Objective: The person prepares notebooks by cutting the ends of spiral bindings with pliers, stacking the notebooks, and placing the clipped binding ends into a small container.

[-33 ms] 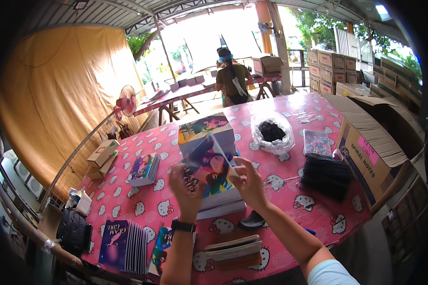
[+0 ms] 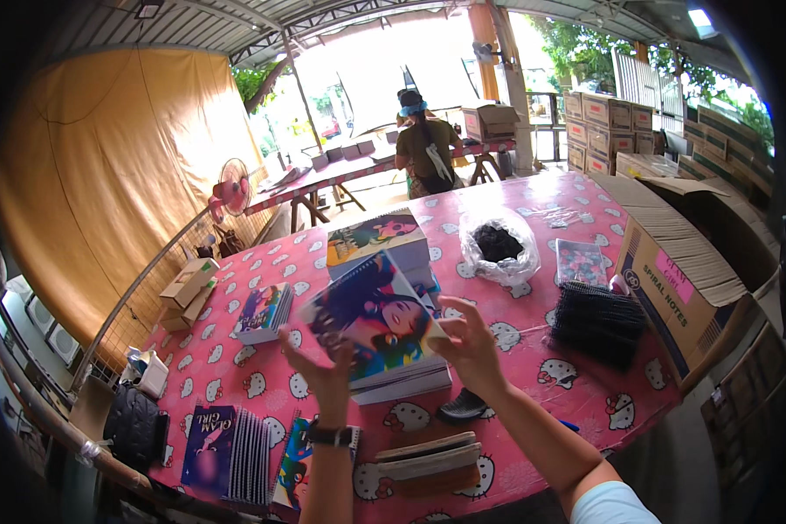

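A spiral notebook (image 2: 384, 306) with a colourful illustrated cover is tilted over a stack of notebooks (image 2: 402, 380). My right hand (image 2: 470, 342) pinches its right edge between thumb and fingers. At its lower left edge is my left hand (image 2: 326, 375), open, thumb spread away from the fingers; its fingertips are close against the cover, slightly blurred. Just behind, another notebook stack (image 2: 371, 237) has its spirals at the far edge. A dark rounded object (image 2: 463, 407) lies below my right hand, partly hidden by the stack.
Notebooks (image 2: 210, 450) fan out at near left; a smaller pile (image 2: 265, 310) sits beyond. Folded cloth-like strips (image 2: 430, 463) lie at the front. Rightward are a plastic bag (image 2: 500, 246) of black material, black spiral coils (image 2: 596, 323) and an open carton (image 2: 686, 288). A person (image 2: 428, 148) works at a far table.
The held notebook has turned from a steeper tilt, so its cover faces me more fully. My left hand has moved slightly down and its fingers have spread; the right stays at the edge.
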{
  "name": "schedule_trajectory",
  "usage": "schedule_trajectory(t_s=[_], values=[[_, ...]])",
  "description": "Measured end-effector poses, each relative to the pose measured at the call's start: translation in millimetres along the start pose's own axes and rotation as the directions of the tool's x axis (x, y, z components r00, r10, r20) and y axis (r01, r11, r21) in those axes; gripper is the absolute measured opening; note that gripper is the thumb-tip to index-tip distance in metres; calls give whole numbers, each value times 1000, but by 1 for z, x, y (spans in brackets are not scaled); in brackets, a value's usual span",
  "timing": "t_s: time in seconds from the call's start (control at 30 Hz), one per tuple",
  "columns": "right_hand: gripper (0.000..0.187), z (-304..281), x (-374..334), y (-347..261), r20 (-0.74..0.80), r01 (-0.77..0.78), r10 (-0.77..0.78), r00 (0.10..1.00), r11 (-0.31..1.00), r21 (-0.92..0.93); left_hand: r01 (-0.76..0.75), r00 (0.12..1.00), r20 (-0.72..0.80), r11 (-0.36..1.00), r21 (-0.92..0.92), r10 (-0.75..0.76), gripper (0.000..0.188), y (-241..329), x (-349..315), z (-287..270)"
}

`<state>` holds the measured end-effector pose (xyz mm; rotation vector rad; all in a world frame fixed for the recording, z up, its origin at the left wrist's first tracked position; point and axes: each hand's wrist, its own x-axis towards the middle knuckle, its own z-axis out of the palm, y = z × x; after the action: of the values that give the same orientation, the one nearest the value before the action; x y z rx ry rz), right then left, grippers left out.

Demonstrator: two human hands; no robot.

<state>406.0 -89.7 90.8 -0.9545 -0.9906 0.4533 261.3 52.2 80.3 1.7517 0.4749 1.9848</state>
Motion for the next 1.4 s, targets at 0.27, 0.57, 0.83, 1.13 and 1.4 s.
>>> schedule_trajectory(t_s=[0.27,0.57,0.83,1.13,1.4], values=[[36,-47,-94,-27,116,-182,155,981,942,281,714,700,444,573,-402,-560,27,83,-36,-73],[11,-84,-150,-17,105,-94,147,984,915,-392,573,702,560,816,-75,-441,31,124,-71,-99],[14,-86,-144,7,209,12,91,974,894,-447,477,707,582,878,29,-403,28,116,-79,-110],[24,-77,-180,26,297,102,243,923,592,-800,661,743,363,703,-263,-563,48,76,-134,-90],[30,-235,-112,24,-194,-194,-25,981,-4,-981,734,679,253,639,-229,-689,18,75,-115,-75]])
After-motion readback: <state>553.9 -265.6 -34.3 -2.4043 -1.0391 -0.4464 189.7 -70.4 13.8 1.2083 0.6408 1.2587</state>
